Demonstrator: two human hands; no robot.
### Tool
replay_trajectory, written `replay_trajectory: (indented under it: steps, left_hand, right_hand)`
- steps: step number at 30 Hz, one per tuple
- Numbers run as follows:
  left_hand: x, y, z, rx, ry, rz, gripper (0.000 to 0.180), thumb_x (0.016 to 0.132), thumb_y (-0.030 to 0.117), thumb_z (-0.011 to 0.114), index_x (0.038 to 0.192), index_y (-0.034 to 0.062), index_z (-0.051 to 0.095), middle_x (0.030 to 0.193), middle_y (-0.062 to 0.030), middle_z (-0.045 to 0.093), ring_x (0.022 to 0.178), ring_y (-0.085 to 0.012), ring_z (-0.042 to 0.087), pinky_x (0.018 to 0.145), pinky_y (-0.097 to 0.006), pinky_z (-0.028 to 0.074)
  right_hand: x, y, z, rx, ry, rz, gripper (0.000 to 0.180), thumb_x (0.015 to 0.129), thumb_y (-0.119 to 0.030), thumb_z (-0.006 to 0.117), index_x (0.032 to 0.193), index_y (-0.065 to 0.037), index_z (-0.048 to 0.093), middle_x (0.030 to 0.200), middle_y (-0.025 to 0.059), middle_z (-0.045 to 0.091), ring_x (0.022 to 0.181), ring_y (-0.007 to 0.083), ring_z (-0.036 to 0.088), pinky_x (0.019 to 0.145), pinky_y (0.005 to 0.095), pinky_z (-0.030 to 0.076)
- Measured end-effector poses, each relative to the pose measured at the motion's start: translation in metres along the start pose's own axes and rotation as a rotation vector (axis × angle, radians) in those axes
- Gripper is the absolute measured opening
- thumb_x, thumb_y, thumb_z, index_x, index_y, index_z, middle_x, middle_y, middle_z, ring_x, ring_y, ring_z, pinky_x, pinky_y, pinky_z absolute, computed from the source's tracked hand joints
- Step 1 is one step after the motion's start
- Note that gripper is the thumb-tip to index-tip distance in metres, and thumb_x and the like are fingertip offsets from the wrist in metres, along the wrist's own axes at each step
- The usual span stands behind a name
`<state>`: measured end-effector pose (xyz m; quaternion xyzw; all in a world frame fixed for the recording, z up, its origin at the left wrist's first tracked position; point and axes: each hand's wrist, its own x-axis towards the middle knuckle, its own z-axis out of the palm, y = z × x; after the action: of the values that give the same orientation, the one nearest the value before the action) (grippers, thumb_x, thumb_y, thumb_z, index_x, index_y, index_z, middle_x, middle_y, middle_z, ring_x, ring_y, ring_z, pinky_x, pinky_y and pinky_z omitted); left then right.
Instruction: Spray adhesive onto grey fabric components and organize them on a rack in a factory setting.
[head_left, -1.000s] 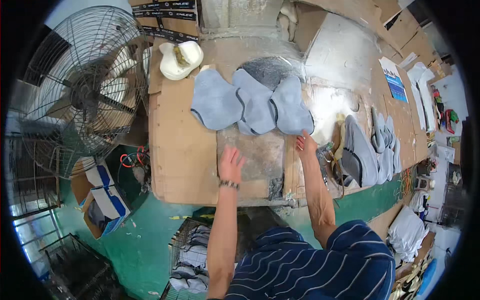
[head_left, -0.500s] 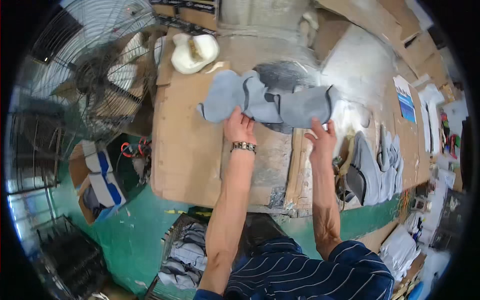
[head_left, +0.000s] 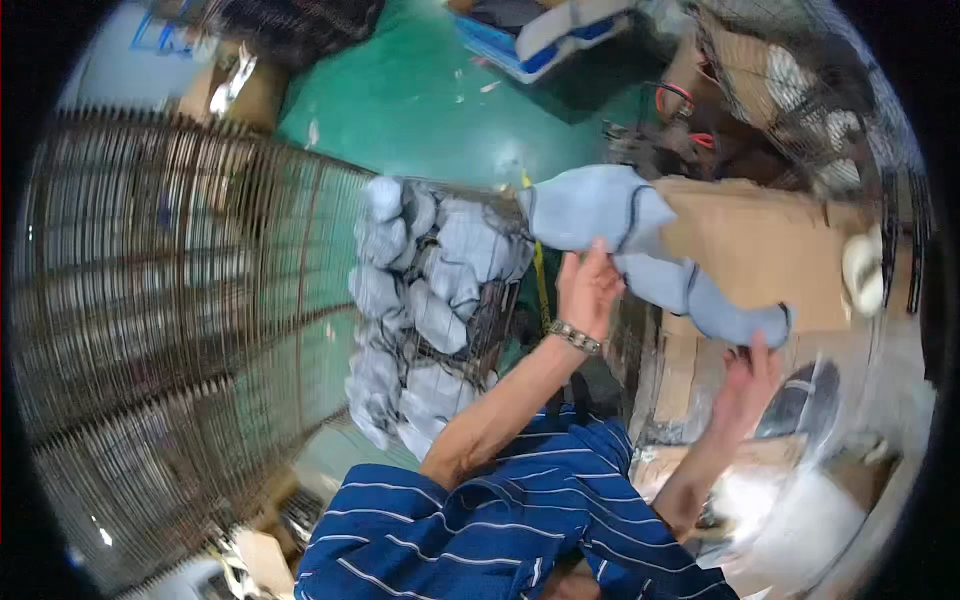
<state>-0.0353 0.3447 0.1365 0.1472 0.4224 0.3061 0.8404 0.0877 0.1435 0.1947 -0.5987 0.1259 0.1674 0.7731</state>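
Two hands carry the load here, and I read the grip first. My left hand (head_left: 588, 285) is closed on the near edge of a bundle of grey-blue fabric pieces (head_left: 640, 245), fingers curled into the cloth beside a dark seam line. My right hand (head_left: 745, 385) pinches the far, lower tip of the same bundle from beneath, fingers pointing up into it. The bundle hangs in the air between them, stretched on a slant over the edge of the cardboard-covered table (head_left: 770, 240).

I judge this as the carrying step: the pieces are off the table and swung toward the wire basket (head_left: 470, 300) just to the left, where a heap of matching grey-blue pieces (head_left: 420, 300) already lies. The next move, as I see it, calls for both hands to travel together so the limp stack does not fan apart.

The cloth looks soft, matte and floppy, with rounded lobes. The basket is thin dark wire; a bigger rusty wire cage (head_left: 170, 300) stands farther left on the green floor (head_left: 420, 110). A white rounded object (head_left: 862, 275) sits on the cardboard.
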Motion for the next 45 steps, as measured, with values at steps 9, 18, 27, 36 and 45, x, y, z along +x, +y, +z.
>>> replay_trajectory:
  steps: [9, 18, 27, 36, 45]
  left_hand:
    - [0.015, 0.220, -0.211, -0.372, 0.282, 0.737, 0.022, 0.100, 0.022, 0.072, 0.112, 0.0145, 0.055, 0.091, 0.0013, 0.062, 0.079, -0.0120, 0.058, 0.071, -0.031, 0.049]
    - [0.045, 0.154, -0.370, -0.608, 0.612, 0.755, 0.029, 0.100, 0.030, 0.072, 0.112, 0.0133, 0.051, 0.105, -0.0036, 0.062, 0.103, -0.0199, 0.062, 0.097, -0.045, 0.052]
    - [0.167, -0.011, -0.550, -0.874, 0.792, 0.111, 0.089, 0.091, 0.054, 0.077, 0.156, 0.0108, 0.036, 0.155, -0.0058, 0.046, 0.141, -0.0260, 0.049, 0.111, -0.056, 0.045]
    - [0.167, -0.006, -0.564, -0.964, 0.500, 0.078, 0.047, 0.104, 0.051, 0.057, 0.125, 0.0097, 0.065, 0.116, -0.0046, 0.070, 0.105, -0.0232, 0.067, 0.093, -0.041, 0.057]
    - [0.091, 0.054, -0.573, -0.845, 0.515, -0.151, 0.100, 0.087, 0.062, 0.075, 0.150, -0.0060, 0.037, 0.154, -0.0224, 0.041, 0.137, -0.0418, 0.046, 0.113, -0.055, 0.041]
  right_hand:
    - [-0.064, 0.139, 0.294, -0.326, -0.815, 0.143, 0.022, 0.096, -0.020, 0.075, 0.113, -0.011, 0.064, 0.096, -0.0014, 0.068, 0.080, 0.0098, 0.062, 0.066, 0.0267, 0.049]
    - [-0.055, 0.358, 0.349, -0.588, -0.872, 0.387, 0.018, 0.094, -0.018, 0.077, 0.102, -0.009, 0.064, 0.088, -0.0021, 0.066, 0.076, 0.0100, 0.064, 0.060, 0.0266, 0.050]
    - [-0.039, 0.569, 0.261, -1.314, -0.968, -0.335, 0.058, 0.089, -0.035, 0.075, 0.132, 0.001, 0.059, 0.114, 0.0180, 0.070, 0.093, 0.0338, 0.067, 0.080, 0.0425, 0.052]
    - [-0.170, 0.617, 0.250, -1.205, -1.898, 0.296, 0.058, 0.106, -0.045, 0.054, 0.145, -0.002, 0.055, 0.141, 0.0141, 0.063, 0.129, 0.0241, 0.057, 0.108, 0.0378, 0.045]
    - [-0.161, 0.699, 0.246, -1.366, -1.706, 0.533, 0.075, 0.107, -0.051, 0.050, 0.156, 0.004, 0.037, 0.154, 0.0172, 0.052, 0.141, 0.0252, 0.049, 0.117, 0.0362, 0.038]
